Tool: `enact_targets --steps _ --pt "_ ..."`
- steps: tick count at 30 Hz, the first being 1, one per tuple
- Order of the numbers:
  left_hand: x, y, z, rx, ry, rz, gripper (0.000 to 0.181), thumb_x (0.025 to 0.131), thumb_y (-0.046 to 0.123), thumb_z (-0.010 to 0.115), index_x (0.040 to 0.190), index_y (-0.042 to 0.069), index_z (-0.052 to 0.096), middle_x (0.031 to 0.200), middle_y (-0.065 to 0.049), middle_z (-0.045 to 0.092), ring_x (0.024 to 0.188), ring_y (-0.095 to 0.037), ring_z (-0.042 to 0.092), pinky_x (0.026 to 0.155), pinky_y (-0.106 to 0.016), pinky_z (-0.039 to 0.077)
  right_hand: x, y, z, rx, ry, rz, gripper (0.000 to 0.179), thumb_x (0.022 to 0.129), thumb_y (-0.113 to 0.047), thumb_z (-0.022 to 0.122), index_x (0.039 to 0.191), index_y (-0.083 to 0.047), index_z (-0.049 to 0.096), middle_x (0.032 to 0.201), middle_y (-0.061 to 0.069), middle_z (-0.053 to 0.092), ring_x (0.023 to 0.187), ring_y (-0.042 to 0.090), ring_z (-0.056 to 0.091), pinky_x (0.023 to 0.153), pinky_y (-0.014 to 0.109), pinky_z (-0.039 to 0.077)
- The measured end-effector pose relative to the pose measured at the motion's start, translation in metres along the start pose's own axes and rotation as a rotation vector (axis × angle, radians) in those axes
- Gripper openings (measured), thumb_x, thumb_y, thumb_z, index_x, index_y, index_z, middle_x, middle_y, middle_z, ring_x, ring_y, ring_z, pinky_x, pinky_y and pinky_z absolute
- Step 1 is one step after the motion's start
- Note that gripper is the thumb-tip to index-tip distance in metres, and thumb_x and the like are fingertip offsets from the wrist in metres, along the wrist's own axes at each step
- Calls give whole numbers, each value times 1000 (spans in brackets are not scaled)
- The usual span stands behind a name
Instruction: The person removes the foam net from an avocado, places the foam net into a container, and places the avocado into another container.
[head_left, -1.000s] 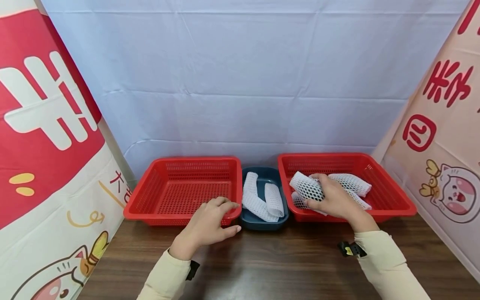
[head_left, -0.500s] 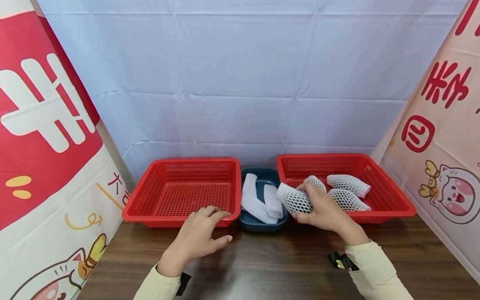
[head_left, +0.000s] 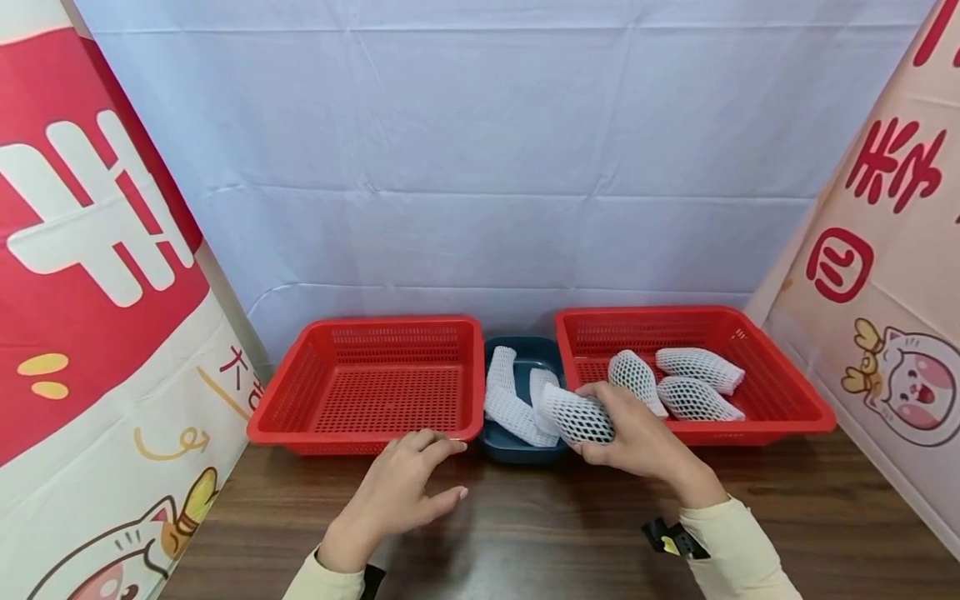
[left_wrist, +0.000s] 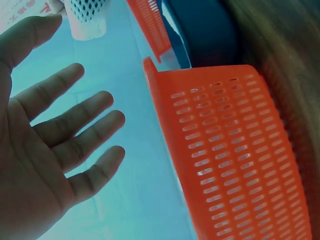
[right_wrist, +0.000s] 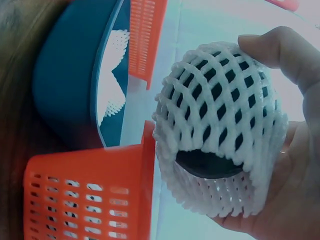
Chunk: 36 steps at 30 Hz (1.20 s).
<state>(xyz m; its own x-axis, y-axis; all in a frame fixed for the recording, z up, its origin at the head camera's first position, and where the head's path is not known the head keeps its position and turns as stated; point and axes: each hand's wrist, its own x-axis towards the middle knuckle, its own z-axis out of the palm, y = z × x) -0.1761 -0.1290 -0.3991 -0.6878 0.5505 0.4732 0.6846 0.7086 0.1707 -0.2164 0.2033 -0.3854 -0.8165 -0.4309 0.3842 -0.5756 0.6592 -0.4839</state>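
Note:
My right hand [head_left: 633, 437] grips a dark, rounded thing in a white foam net sleeve [head_left: 576, 415], held over the right side of the blue tray [head_left: 517, 452]. In the right wrist view the dark thing [right_wrist: 207, 165] shows through the mesh and the sleeve's open end; its kind cannot be told. Several flat white foam net sleeves [head_left: 513, 408] lie in the tray. My left hand [head_left: 397, 487] holds nothing and hovers by the near rim of the left red basket [head_left: 322, 437]. Its fingers are spread in the left wrist view.
The right red basket [head_left: 787, 421] holds 3 more things in white foam net sleeves, among them one netted thing [head_left: 699, 400] near its front wall. Both baskets and the tray stand on a dark wooden table [head_left: 525, 533] against a pale cloth backdrop [head_left: 480, 167].
My right hand has carried the netted thing out of the right basket, leftward and toward me, to the blue tray. My left hand has drawn back slightly toward me.

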Motion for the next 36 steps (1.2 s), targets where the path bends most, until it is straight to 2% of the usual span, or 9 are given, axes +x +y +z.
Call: enact_targets --steps 6,9,13,17,23,30,36 --pt "-6 2 5 -61 -43 -15 44 74 40 74 111 18 65 104 5 58 94 -13 55 75 -38 46 -4 -6 11 7 -9 -39 61 63 -22 83 115 -13 53 105 -6 52 97 12 46 79 36 46" --pt "-10 3 11 -91 -69 -35 43 75 39 73 112 19 64 105 6 57 95 -12 55 77 -39 46 -9 -9 19 -5 -28 -43 62 63 -24 82 117 -12 53 109 -5 52 100 14 46 81 38 46" --pt "-14 1 20 -114 -66 -45 43 75 37 74 111 17 64 104 5 58 93 -13 56 76 -39 47 -13 -11 27 -23 -53 -44 62 64 -26 81 117 -12 53 112 -2 53 101 14 46 83 39 45" --pt "-16 -3 26 -105 -73 -57 44 74 37 74 111 15 65 101 5 57 91 -13 57 74 -40 47 -12 -14 34 -22 -102 -42 62 65 -28 81 118 -15 53 114 -3 52 103 12 45 85 38 44" --pt "-21 -9 30 -93 -136 -92 45 74 38 73 112 14 64 101 3 57 89 -14 56 72 -41 47 -12 -19 43 -9 -180 -35 61 68 -32 80 120 -17 52 118 -1 52 104 12 45 86 39 44" --pt "-27 -14 33 -62 -166 -117 42 73 36 74 108 15 67 99 3 57 87 -18 56 63 -39 44 -12 -21 56 -23 -216 -84 60 67 -34 81 117 -17 54 111 -3 53 99 10 48 84 35 45" --pt "-32 -19 36 -32 -184 -160 44 71 37 75 107 14 67 98 -2 56 86 -22 55 61 -40 43 -15 -23 67 -25 -286 -67 59 68 -36 80 118 -17 55 110 -3 54 97 11 48 82 35 45"
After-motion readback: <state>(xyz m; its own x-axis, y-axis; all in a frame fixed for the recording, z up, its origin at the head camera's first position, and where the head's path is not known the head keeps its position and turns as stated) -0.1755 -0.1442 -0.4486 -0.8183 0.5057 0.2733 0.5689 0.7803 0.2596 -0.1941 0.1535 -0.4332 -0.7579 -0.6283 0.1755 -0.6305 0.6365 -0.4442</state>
